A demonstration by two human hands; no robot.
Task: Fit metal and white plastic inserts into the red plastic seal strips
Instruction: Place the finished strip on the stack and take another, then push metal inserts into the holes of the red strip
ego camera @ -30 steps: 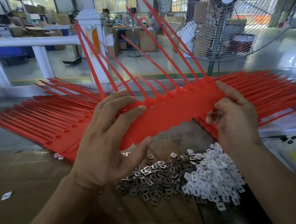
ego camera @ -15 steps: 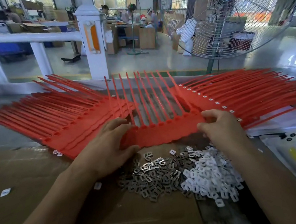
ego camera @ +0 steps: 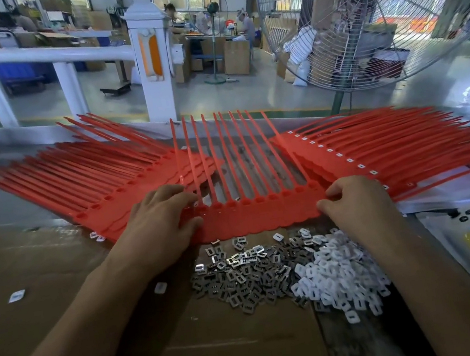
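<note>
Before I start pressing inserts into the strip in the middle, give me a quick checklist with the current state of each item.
1. Middle seal strip flat on the table, tails pointing away: ok.
2. Left hand on its left end, right hand on its right end: ok.
3. Strip's sockets empty and facing up: cannot tell, too small.
4. Metal inserts piled just in front of the strip: ok.
5. White plastic inserts piled beside them on the right: ok.
6. A hand free to pick an insert: not ok, both are on the strip.
</note>
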